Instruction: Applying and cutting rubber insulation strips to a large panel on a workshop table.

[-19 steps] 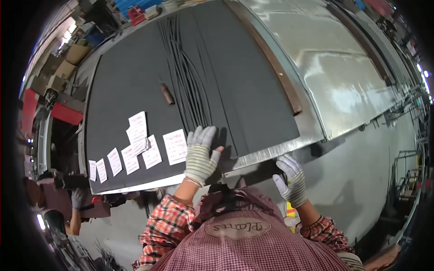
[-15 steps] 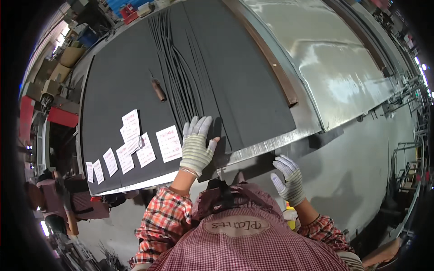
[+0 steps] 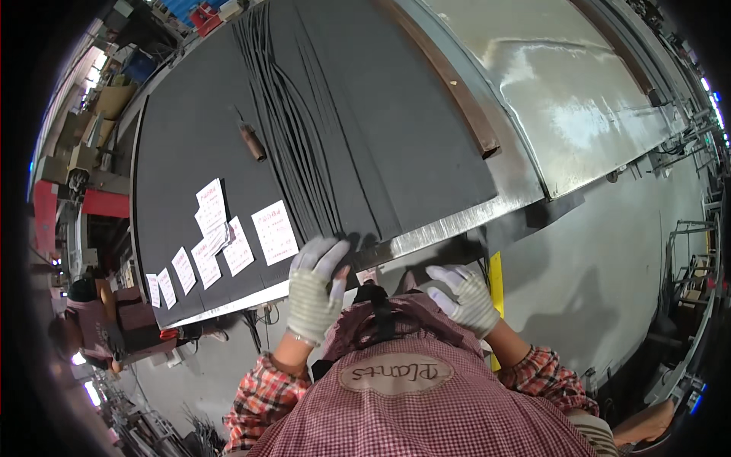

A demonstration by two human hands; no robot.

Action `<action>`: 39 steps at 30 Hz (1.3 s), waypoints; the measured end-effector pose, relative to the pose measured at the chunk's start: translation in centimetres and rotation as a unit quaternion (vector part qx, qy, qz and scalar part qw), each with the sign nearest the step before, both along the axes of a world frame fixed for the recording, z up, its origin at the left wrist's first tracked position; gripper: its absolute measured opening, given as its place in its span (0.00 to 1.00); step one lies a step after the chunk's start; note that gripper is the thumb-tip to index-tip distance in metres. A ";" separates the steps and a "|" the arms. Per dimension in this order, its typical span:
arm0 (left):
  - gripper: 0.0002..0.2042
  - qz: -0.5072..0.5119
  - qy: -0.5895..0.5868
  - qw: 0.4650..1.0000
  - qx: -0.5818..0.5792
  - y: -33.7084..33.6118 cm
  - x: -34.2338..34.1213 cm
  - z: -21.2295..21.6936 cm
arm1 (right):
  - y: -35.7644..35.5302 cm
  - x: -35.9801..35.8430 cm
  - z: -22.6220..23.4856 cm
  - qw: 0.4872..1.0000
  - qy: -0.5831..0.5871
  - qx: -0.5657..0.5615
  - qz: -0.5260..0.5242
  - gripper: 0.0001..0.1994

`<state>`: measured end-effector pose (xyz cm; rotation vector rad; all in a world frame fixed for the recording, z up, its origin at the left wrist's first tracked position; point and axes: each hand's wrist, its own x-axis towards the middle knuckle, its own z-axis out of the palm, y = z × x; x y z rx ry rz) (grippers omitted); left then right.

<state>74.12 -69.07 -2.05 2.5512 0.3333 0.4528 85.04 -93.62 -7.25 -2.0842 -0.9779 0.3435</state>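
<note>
My left hand [image 3: 314,288], in a striped knit glove, is over the table's near edge. Its fingers are stretched forward, with the thumb apart, and nothing shows in its grasp. Just beyond its fingertips are the near ends of a bundle of long thin black strips [image 3: 293,137], lying on a black sheet [image 3: 419,160]. Whether the fingertips touch them I cannot tell. My right hand [image 3: 466,301], gloved alike, hovers in front of my apron, off the table; its fingers are apart and slightly bent, holding nothing visible. White printed cards [image 3: 275,232] lie left of my left hand.
A wooden-handled awl-like tool [image 3: 252,142] lies left of the strips. A long brown bar [image 3: 449,76] runs along the sheet's right side, with a shiny metal panel [image 3: 563,99] beyond. A yellow strip [image 3: 496,282] stands by my right hand. Another person [image 3: 95,312] is at far left.
My left hand has drawn back toward me, from the strips' near ends to the table edge. The right hand has moved left and slightly down, toward my apron.
</note>
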 end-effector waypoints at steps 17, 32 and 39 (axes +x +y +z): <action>0.11 -0.033 0.078 0.993 0.082 2.4 8.5 -3.8 | -0.8 -1.2 -3.4 0.982 0.108 -0.146 0.051 0.22; 0.05 0.067 0.060 0.992 0.085 0.9 10.1 -4.4 | -1.3 -1.1 -4.0 0.985 0.083 -0.146 0.027 0.21; 0.05 0.078 0.070 0.991 0.083 0.7 10.2 -4.6 | -1.2 -0.8 -3.9 0.984 0.099 -0.147 0.031 0.22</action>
